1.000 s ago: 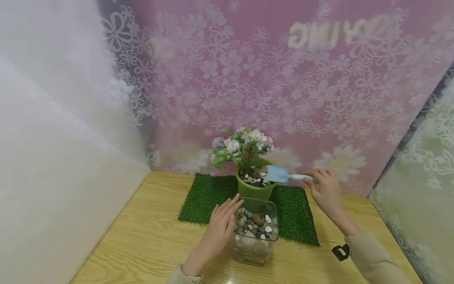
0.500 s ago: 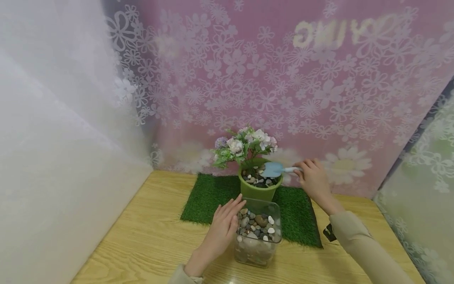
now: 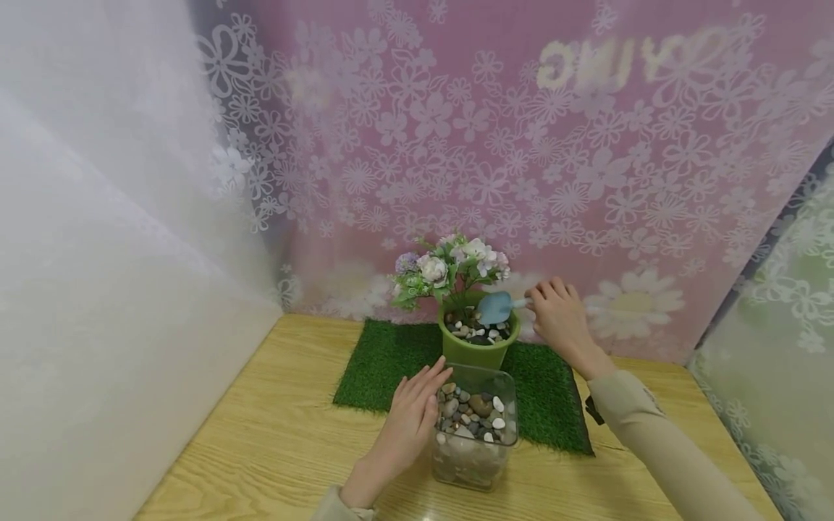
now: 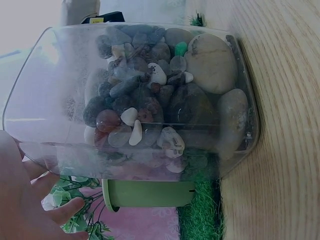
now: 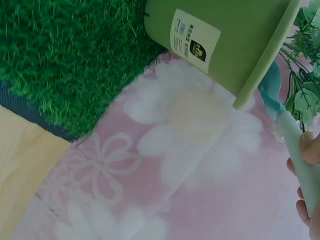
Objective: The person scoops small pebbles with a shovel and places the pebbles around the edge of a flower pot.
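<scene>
My right hand [image 3: 558, 318] grips the pale handle of a small light-blue trowel [image 3: 496, 308]. The blade is tilted over the pebbles inside a green flower pot [image 3: 478, 354]. In the right wrist view the trowel handle [image 5: 299, 155] lies in the curled fingers, and the blade passes behind the pot's rim. Pink, white and purple flowers [image 3: 449, 264] stand in the pot. My left hand [image 3: 407, 416], fingers extended, rests against the left rim of a clear square container [image 3: 470, 463]. Pebbles [image 4: 145, 95] of mixed colours and sizes fill much of that container.
The pot stands on a green artificial grass mat [image 3: 550, 405], which lies on a wooden table [image 3: 274, 434]. A pink floral curtain [image 3: 417, 145] hangs right behind it. Pale sheets [image 3: 117, 253] close off the left side. A small black object [image 3: 594, 410] lies beside my right sleeve.
My right hand has moved left with the trowel, and its blade has tipped over the pot. Stones seen at the blade's edge earlier no longer show there. The left hand stays at the container.
</scene>
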The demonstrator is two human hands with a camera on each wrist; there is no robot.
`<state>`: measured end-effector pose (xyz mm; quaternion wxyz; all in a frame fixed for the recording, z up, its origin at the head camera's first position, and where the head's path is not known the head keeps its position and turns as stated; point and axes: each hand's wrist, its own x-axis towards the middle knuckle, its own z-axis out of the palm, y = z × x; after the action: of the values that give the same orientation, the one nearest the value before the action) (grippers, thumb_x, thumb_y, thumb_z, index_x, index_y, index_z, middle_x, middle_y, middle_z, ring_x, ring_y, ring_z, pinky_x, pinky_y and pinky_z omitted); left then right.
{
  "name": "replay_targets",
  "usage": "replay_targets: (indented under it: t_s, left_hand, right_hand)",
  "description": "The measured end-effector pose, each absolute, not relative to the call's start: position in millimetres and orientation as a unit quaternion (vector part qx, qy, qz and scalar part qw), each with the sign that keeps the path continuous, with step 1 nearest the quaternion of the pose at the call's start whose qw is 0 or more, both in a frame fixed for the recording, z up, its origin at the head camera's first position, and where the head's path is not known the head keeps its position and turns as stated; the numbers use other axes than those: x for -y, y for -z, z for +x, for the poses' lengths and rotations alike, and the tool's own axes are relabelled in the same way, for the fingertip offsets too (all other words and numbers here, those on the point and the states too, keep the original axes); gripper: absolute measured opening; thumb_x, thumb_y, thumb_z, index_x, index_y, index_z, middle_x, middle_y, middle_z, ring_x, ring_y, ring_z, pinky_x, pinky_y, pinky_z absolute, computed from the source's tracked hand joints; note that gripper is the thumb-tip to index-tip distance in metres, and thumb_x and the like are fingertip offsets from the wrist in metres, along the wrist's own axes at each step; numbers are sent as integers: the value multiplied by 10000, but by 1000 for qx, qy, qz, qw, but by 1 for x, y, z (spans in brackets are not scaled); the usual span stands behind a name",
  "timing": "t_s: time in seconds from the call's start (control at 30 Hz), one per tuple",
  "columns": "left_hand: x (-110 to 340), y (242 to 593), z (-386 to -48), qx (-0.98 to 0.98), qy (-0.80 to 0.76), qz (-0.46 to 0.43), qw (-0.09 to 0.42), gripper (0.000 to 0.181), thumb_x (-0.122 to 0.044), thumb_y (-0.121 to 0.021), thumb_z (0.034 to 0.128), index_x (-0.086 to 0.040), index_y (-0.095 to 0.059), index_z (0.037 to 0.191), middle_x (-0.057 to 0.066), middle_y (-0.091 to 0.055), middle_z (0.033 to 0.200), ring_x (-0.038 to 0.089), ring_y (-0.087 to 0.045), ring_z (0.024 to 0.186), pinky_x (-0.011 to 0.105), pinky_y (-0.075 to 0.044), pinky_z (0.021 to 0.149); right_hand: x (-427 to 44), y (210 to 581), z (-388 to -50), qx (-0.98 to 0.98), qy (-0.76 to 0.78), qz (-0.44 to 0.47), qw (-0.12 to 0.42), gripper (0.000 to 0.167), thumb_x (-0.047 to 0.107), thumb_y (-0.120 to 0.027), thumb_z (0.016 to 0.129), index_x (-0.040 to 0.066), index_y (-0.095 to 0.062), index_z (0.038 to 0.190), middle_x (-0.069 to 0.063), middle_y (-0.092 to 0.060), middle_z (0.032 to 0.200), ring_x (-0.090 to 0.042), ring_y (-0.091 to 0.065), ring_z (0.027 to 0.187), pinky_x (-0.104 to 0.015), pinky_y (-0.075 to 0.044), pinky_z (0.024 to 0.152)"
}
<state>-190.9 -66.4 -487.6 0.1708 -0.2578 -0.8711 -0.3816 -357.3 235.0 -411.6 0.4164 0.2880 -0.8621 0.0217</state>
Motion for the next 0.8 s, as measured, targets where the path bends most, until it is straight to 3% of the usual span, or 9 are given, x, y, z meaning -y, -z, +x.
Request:
replay_targets:
  t_s: [0.2,0.4,0.57,0.8]
  left_hand:
    - [66,488,-191,869,382,-260,176,495,-98,-406,1081,-207,-421,1563,-24,-319,1647,331,-343,1480,733,-226,1115]
    - [66,487,-190,869,386,-258,174,492,-94,-414,1077,-197,-434,1557,-29,-320,1647,336,-344,1480,735,-222,1116]
    - [65,486,-189,870,383,-257,175,493,-97,-418,1074,-199,-434,1557,-43,-313,1648,337,-349,1477,733,-226,1115]
    - [66,487,-191,870,381,-256,180,497,-92,-416,1073,-204,-434,1557,-46,-310,1649,331,-351,1477,732,-227,1115]
  right_hand:
    - [-234,409,-359,852,-3,293,434,160,48,-794,843,-19,-700,952,-158,-607,896,-365,-499,871,-433,-367,707]
    - [-230,410,-362,839,27,310,447,212,49,-808,823,-24,-690,983,-158,-615,922,-350,-529,880,-448,-432,741]
    - [-228,411,-363,825,43,323,462,162,5,-776,842,-30,-689,975,-167,-619,923,-356,-544,879,-466,-461,768]
    - [-235,408,-354,847,-21,276,453,198,-32,-777,825,-35,-680,997,-201,-606,981,-397,-511,929,-493,-422,764]
